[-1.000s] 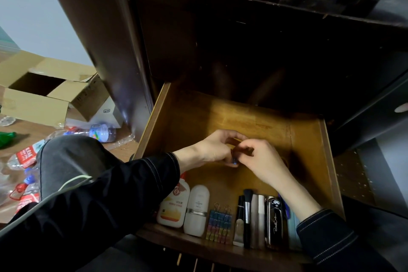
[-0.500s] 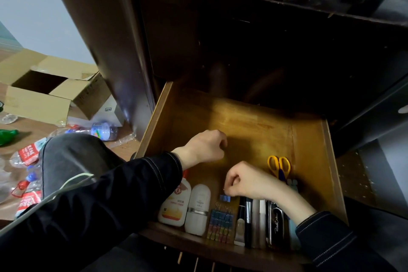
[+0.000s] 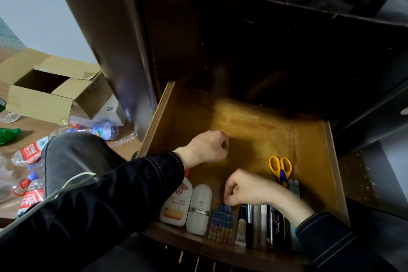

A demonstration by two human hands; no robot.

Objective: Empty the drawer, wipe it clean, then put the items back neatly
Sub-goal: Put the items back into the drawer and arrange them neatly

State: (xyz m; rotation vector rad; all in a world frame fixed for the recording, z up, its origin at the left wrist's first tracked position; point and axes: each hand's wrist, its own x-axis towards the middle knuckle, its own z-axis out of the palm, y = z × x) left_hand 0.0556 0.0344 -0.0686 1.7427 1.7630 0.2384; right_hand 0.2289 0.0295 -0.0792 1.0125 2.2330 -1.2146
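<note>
Along the near edge of the open wooden drawer the returned items lie in a tidy row. From its left: a white squeeze bottle with an orange label, a white rounded bottle with a silver band, a block of small coloured binder clips, then slim dark brushes and tubes and a glossy black case with white script.

The right hand hovers just over the far end of the clip block, curled narrow, fingertips pinched at a blue clip there; whether it actually grips one, I cannot tell. These clips look light, stiff and springy, best taken by pinching the wire handles or the flat sides, and prone to scattering if nudged.

Beyond, the left hand is closed in a loose fist above the bare drawer floor, possibly keeping more small pieces, though nothing shows. Toward the right wall lie yellow-handled scissors with blue blades, next to pale blue sticks. The far half of the drawer is bare.
</note>
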